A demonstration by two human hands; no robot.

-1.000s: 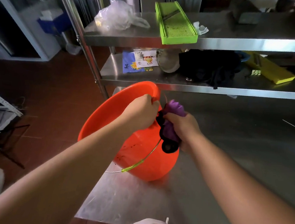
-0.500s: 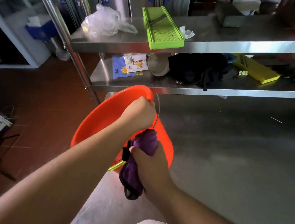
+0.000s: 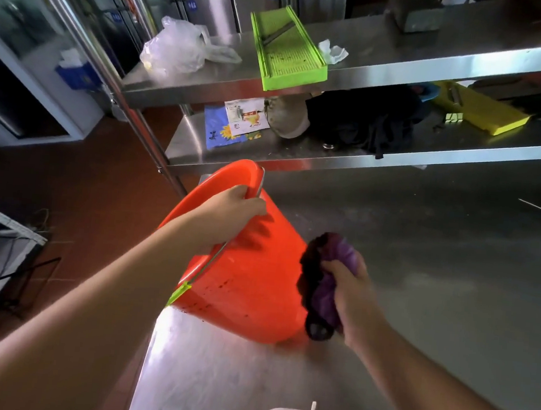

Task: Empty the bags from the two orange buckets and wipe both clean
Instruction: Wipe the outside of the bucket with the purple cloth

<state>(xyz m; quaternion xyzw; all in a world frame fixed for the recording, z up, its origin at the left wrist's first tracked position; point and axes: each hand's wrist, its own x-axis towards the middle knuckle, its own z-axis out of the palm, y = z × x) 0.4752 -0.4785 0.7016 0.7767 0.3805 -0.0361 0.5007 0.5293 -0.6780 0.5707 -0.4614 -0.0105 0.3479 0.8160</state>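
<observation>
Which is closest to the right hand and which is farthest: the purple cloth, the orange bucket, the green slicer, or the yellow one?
From the right hand:
1. Purple cloth, in its grip.
2. Orange bucket, just left, tilted on the table.
3. Yellow slicer, middle shelf, right.
4. Green slicer, top shelf. The last two are nearly too close to call.

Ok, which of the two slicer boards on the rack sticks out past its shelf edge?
The green slicer on the top shelf; its near end overhangs the edge. The yellow slicer lies fully on the shelf below.
</observation>
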